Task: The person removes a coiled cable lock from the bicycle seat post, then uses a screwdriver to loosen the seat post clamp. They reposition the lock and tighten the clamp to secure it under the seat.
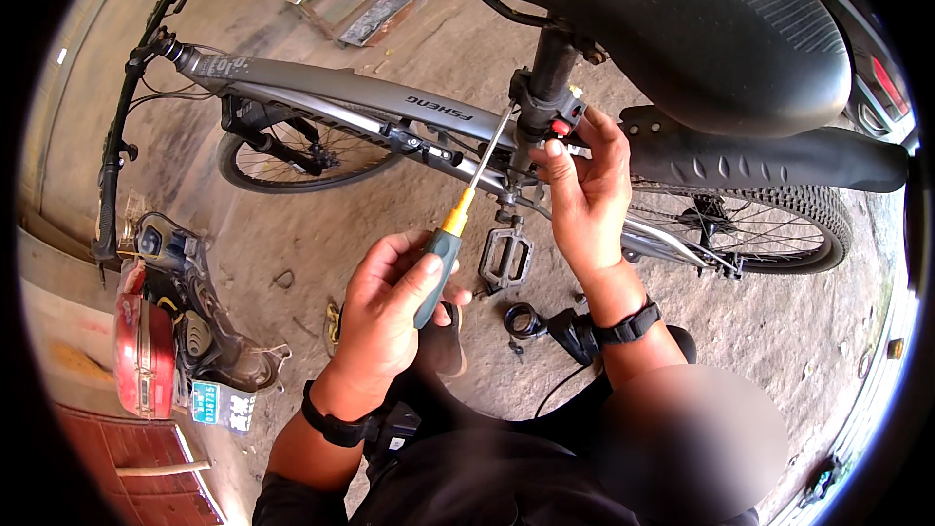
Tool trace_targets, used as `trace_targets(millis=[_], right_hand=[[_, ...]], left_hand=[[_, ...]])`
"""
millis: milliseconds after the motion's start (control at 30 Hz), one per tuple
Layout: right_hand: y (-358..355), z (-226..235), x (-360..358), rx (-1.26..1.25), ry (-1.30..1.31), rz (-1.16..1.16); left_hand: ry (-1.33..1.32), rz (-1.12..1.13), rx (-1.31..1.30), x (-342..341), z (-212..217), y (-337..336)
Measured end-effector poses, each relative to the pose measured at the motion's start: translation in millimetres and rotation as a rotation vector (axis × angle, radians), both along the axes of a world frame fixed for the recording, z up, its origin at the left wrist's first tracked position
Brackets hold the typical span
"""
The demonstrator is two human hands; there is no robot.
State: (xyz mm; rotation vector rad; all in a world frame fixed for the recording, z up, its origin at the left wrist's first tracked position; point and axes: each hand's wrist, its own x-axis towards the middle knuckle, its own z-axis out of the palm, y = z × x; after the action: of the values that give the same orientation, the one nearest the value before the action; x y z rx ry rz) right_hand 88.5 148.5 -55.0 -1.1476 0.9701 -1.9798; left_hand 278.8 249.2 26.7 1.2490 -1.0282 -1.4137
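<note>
A grey bicycle (321, 88) stands across the scene on a dusty concrete floor (799, 331), its handlebar far left and its rear wheel (769, 224) to the right; a broad black saddle (682, 10) fills the top, with a black mudguard (779, 161) just below it on the right; a red scooter (146, 341) is parked at the near left. The left hand (385, 317) has its fingers (409, 282) clamped round the dark handle of a screwdriver (458, 224), whose yellow collar and steel shaft run up and right from the fist to the seat clamp (541, 112); the right hand (584, 195) is at that clamp, its fingers closed on a small red part there, just right of the screwdriver's tip; a black pedal (506, 258) hangs between the two hands.
</note>
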Motion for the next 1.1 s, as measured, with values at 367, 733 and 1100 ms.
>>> trace_targets(millis=[367, 733, 1100], right_hand=[[34, 13, 15, 0.245, -0.29, 1.112], [26, -8, 39, 0.206, -0.486, 1.151], [20, -9, 19, 0.199, -0.403, 1.226]], left_hand=[[0.621, -0.131, 0.291, 7, -15, 0], [-0.258, -0.122, -0.13, 6, -8, 18], [0.234, -0.21, 0.065, 12, -14, 15]])
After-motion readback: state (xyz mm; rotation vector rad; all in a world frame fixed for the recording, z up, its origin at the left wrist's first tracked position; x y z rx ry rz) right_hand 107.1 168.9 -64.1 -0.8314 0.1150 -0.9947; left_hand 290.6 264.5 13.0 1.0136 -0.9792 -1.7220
